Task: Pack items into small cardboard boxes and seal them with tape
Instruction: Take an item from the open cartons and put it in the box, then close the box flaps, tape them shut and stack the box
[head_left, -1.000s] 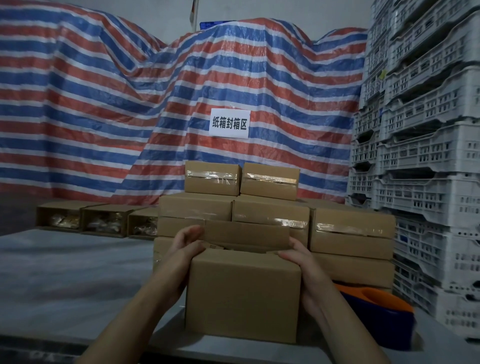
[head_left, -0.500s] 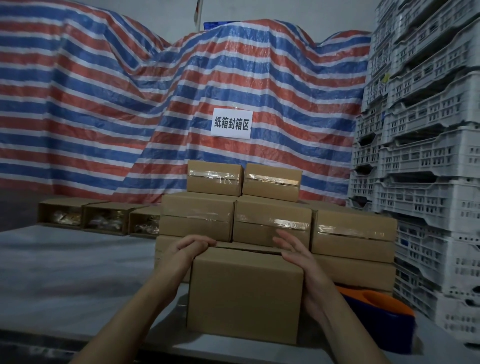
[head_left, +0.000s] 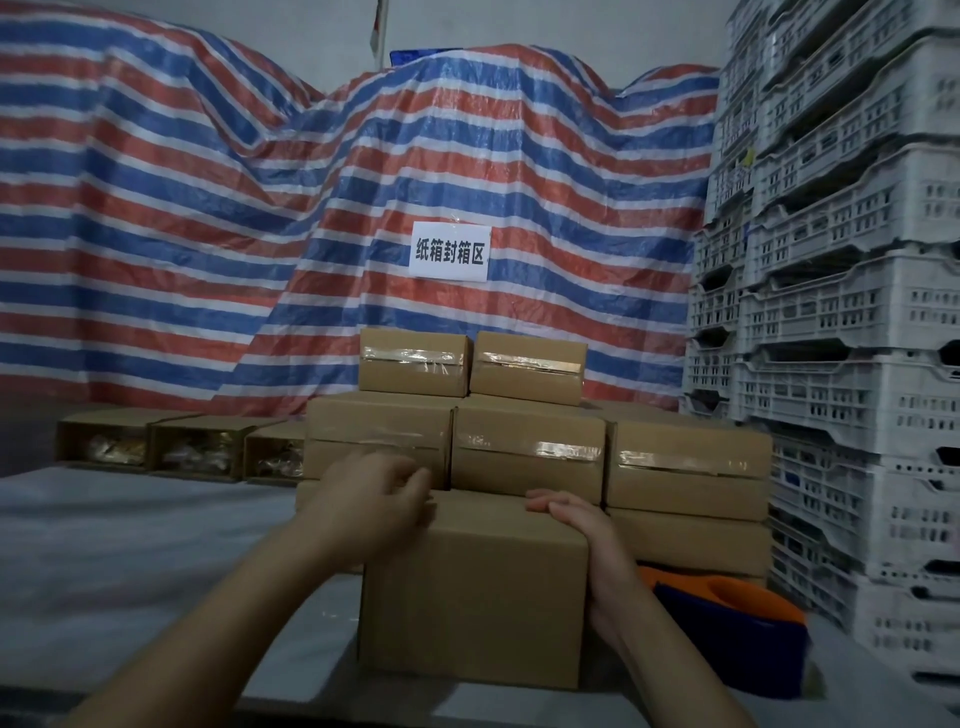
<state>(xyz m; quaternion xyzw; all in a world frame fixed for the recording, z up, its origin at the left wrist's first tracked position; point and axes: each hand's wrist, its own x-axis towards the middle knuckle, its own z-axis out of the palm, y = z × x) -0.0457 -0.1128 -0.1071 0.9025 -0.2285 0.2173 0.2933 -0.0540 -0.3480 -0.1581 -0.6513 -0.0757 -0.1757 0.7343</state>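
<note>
Flaps closed on the near box (head_left: 470, 592), no tape on it.
Right hand (head_left: 582, 525) is pressing flat at two o'clock; left hand (head_left: 371, 512) is hovering loosely curled, holding nothing, so the flaps could be springing up before the tape dispenser (head_left: 727, 626) arrives.

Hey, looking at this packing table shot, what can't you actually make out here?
Head view only:
- Top of the front box: foreshortened, so flaps and any tape there are unreadable.
- Left hand: fingers motion-blurred, grip unclear.
- Right hand: palm side hidden against the box.
- Tape dispenser: partly behind the right forearm, dim.
- Open boxes: contents too dark and small to identify.
</note>
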